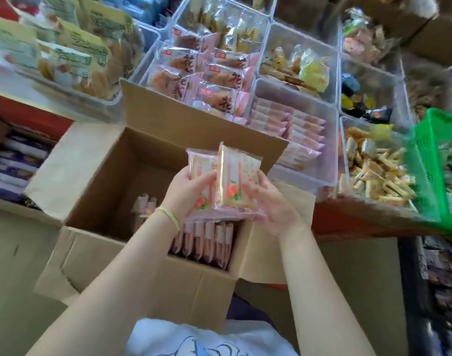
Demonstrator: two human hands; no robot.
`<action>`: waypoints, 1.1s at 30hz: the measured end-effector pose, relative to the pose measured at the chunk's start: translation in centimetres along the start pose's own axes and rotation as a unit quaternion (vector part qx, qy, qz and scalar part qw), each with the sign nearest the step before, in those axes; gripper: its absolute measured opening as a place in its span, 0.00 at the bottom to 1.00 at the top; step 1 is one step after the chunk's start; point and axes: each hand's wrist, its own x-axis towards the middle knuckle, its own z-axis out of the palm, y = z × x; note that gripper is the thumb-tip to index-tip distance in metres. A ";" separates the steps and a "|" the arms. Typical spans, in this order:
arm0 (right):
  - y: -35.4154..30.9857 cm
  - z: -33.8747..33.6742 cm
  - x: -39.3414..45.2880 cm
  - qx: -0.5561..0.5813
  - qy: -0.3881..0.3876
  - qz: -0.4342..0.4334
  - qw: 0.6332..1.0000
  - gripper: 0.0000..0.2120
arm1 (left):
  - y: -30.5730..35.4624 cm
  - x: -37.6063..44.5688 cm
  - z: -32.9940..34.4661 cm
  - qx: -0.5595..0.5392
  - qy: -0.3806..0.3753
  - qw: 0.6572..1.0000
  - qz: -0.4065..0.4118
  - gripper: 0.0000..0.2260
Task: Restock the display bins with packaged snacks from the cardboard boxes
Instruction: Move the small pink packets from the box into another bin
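Observation:
Above an open cardboard box [112,176] I hold a small stack of pink snack packets [236,181] with a peach picture. My left hand [189,194] grips the stack from the left and below. My right hand [271,201] holds its right edge, fingers curled under it. More of the same packets [207,240] stand on edge in the box's near right corner. Just beyond the box, a clear display bin [330,150] holds rows of matching pink packets [297,129].
Other clear bins of wrapped snacks fill the shelf behind, among them one with brown pastry packs [209,75] and one with small yellow bars [376,173]. A green plastic basket [430,160] juts in at the right. Another box of purple packs [11,165] stands at the left.

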 end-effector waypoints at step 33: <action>-7.4 -16.2 17.5 -0.716 0.200 -0.030 0.669 0.04 | -3.6 3.1 13.9 -0.073 0.004 0.987 -0.140 0.17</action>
